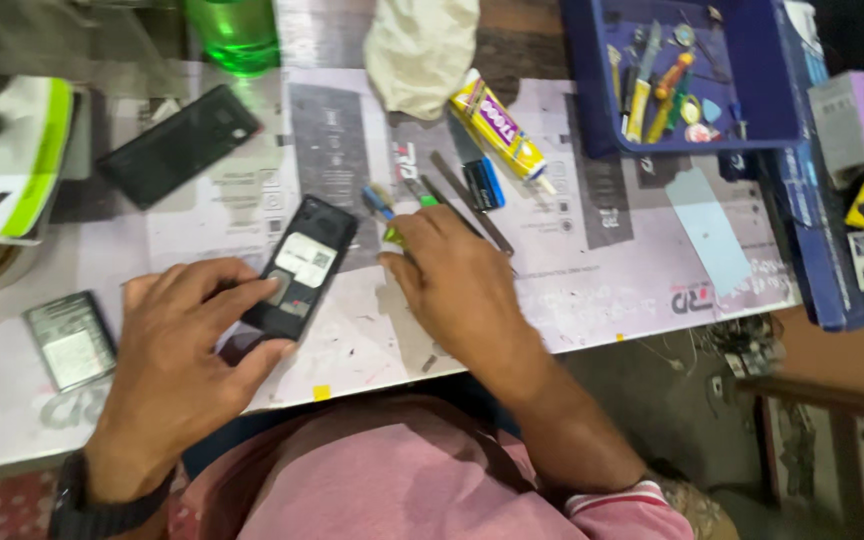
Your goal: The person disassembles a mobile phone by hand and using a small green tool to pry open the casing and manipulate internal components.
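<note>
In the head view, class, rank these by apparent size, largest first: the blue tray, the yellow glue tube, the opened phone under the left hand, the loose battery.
1. Blue tray
2. Opened phone
3. Yellow glue tube and loose battery look alike, so I won't rank them.

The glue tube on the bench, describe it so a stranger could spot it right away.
Start at the blue tray of small tools at the bench's far right. Just left of it, beside a crumpled pale cloth, lies the glue tube. It is the only yellow tube, lying diagonally, nozzle towards the tray.
</note>
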